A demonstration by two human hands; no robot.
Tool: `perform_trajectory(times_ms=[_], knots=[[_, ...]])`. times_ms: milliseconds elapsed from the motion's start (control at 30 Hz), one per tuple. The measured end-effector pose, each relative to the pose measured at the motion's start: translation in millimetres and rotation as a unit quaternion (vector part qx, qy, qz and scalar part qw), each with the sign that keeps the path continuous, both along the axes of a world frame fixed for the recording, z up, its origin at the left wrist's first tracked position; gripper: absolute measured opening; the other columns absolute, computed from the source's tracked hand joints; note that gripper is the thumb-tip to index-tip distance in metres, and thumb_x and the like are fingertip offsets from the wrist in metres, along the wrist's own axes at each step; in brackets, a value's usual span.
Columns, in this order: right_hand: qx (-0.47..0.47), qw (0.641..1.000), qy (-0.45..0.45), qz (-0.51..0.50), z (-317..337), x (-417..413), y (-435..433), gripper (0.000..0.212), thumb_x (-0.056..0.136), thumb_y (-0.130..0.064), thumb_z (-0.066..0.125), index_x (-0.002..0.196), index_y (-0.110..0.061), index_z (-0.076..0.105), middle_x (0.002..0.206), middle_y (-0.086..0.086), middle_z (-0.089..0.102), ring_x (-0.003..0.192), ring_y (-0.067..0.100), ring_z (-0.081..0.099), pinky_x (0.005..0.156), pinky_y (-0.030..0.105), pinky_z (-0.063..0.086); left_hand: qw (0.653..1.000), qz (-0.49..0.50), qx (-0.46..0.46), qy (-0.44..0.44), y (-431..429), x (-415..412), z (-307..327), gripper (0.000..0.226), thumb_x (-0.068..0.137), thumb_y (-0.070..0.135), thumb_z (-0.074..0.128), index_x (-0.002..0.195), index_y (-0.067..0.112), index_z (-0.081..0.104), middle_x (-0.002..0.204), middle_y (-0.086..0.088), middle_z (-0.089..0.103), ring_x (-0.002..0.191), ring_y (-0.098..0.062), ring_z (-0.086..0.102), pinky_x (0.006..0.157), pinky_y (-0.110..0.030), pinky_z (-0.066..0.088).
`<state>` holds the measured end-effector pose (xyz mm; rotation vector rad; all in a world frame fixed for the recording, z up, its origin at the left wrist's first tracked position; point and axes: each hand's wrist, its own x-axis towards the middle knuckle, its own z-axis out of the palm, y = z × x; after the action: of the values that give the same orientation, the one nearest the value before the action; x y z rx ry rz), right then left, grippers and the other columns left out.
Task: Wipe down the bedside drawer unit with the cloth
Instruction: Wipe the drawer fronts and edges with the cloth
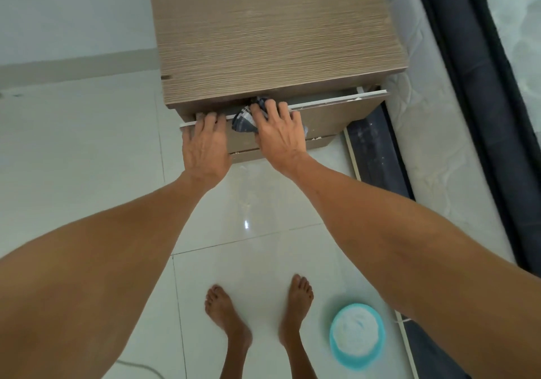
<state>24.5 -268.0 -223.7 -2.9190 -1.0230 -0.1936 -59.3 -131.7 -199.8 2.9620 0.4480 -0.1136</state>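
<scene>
The brown wood-grain bedside drawer unit [275, 33] stands ahead of me against the bed. Its top drawer [336, 106] is pulled out a little, with a white top edge showing. My left hand [205, 144] hooks its fingers over the left end of that drawer front. My right hand [278, 133] presses a dark checked cloth [244, 121] against the drawer's top edge near the middle. Most of the cloth is hidden under the fingers and palm.
A turquoise basin [357, 336] of foamy water sits on the white tiled floor [87, 150] beside my right foot. A mattress [424, 121] with a dark blanket [480, 86] runs along the right. My bare feet [257, 317] stand just in front of the unit.
</scene>
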Motion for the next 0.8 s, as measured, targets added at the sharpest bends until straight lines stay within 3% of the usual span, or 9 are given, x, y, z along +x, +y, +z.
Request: perform_trajectory(times_ms=[300, 800], knots=[[-0.009, 0.999, 0.03, -0.035, 1, 53, -94, 0.056, 0.086, -0.015, 0.066, 0.138, -0.015, 0.046, 0.125, 0.015, 0.051, 0.101, 0.033, 0.051, 0.076, 0.042, 0.045, 0.996, 0.033, -0.004, 0.086, -52, 16, -11, 0.097, 0.081, 0.021, 0.069, 0.152, 0.01, 0.005, 0.161, -0.014, 0.009, 0.148, -0.036, 0.006, 0.118, -0.053, 0.016], [0.003, 0.987, 0.055, -0.149, -2, 112, -197, 0.062, 0.084, -0.001, 0.063, 0.14, -0.01, 0.039, 0.125, 0.022, 0.046, 0.104, 0.04, 0.05, 0.075, 0.048, 0.052, 0.995, 0.057, 0.008, 0.082, -77, 26, -18, 0.099, 0.08, 0.017, 0.067, 0.152, 0.008, -0.001, 0.162, -0.013, 0.003, 0.148, -0.035, 0.002, 0.118, -0.056, 0.013]])
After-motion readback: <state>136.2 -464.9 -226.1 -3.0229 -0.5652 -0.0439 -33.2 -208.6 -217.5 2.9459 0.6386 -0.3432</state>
